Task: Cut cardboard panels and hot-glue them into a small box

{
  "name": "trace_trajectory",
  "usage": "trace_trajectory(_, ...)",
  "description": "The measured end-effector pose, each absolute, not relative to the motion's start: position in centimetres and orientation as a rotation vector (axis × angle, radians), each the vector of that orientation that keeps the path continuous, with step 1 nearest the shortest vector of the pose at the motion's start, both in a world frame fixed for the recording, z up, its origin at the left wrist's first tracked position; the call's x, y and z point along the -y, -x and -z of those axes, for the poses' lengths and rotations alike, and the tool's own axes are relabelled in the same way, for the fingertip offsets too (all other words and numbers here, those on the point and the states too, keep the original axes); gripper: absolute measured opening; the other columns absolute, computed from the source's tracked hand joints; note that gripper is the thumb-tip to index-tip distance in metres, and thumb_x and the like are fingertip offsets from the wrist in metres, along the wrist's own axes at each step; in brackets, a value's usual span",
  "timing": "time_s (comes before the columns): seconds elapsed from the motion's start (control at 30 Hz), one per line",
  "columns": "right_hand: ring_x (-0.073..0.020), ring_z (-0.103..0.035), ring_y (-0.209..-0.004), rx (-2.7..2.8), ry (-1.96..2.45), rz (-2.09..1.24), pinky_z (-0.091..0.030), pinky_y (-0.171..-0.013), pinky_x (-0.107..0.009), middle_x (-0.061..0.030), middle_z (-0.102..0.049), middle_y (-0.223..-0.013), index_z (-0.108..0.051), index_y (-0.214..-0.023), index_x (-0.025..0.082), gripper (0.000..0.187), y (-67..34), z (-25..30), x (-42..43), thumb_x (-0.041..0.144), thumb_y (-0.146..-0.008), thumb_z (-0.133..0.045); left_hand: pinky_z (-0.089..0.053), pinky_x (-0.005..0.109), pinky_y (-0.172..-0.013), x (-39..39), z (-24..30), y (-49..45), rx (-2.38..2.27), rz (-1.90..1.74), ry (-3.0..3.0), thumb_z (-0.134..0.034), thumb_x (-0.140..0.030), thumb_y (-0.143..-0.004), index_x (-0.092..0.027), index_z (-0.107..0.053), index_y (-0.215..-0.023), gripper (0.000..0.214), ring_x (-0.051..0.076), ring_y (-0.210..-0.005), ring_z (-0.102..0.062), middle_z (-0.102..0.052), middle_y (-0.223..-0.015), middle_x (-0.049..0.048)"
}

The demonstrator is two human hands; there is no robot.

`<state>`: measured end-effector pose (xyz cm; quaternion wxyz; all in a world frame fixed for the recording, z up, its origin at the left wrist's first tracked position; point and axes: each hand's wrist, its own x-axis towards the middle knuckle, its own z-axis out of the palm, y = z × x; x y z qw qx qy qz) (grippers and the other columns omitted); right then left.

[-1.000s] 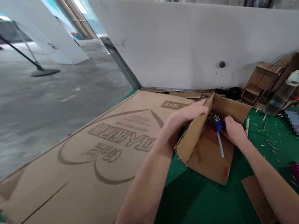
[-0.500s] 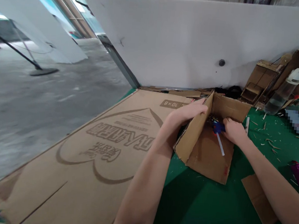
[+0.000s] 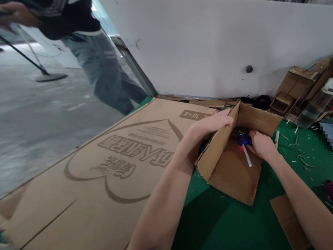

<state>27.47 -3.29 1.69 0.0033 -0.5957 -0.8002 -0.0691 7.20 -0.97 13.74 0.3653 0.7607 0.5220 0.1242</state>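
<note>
The left hand's (image 3: 217, 122) fingers were bent over the upright side of a box (image 3: 233, 179) of brown corrugated cardboard, gripping it; the box was angular, with ragged cut edges and an open front. Inside it, the right hand's (image 3: 260, 143) fingers were closed around the glue gun (image 3: 243, 139), blue and compact, its slim whitish stick (image 3: 247, 157) slanting out just left of those fingers. Nearer the body than the right fingers lay a flat cardboard scrap (image 3: 288, 225). Under both hands, the worktop (image 3: 215, 234) was smooth and green, strewn right of the right fingers with thin shavings (image 3: 307, 164). Left of the left fingers spread a printed sheet (image 3: 88, 215); beyond all the fingers stood a white board (image 3: 196, 46). Far left, another person (image 3: 98, 64) was on the grey floor (image 3: 51, 142).
</note>
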Motion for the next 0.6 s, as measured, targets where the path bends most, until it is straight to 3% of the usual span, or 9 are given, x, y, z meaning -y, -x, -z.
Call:
trace_trajectory(0.43,-0.0271,-0.069,-0.093,2.461,1.929,0.183,-0.049,-0.069,-0.033,-0.0146,-0.064,-0.112,-0.052,-0.111,0.015,0.028,-27.34,-1.76,3.37,0.035,-0.091,-0.056,-0.042,0.033,-0.085,0.32,-13.09,-6.98,-1.257,-0.363,-1.979,-0.041,-0.018,-0.066,-0.013,-0.054,-0.110,0.046,0.024,-0.098,-0.054,-0.060,-0.114,0.0102)
trace_trajectory(0.6,-0.0281,-0.069,-0.092,2.422,1.942,0.203,-0.048,-0.066,-0.034,-0.0146,-0.063,-0.112,-0.051,-0.111,0.014,0.027,-27.31,-2.01,3.49,0.033,-0.091,-0.054,-0.042,0.032,-0.085,0.76,-13.30,-6.96,-1.267,-0.381,-1.975,-0.041,-0.021,-0.067,-0.016,-0.055,-0.102,0.038,0.024,-0.097,-0.052,-0.060,-0.106,0.0075)
